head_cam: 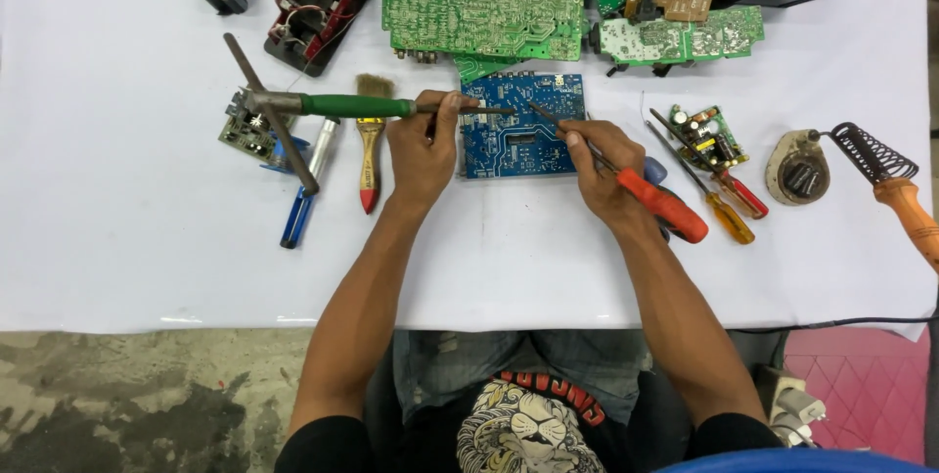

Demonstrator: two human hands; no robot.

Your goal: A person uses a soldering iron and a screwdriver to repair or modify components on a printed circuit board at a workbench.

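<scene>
Left hand fingers closed round green-handled tool, tip on blue board, middle of frame on table. Right hand fingers closed round red-handled screwdriver, tip touching same board.

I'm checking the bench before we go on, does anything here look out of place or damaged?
Nothing looks broken or spilled. One oddity: the orange-handled soldering iron lies at the right edge of the white table, handle beside its coiled wire stand. The left hand and right hand work tools over the blue circuit board.
</scene>
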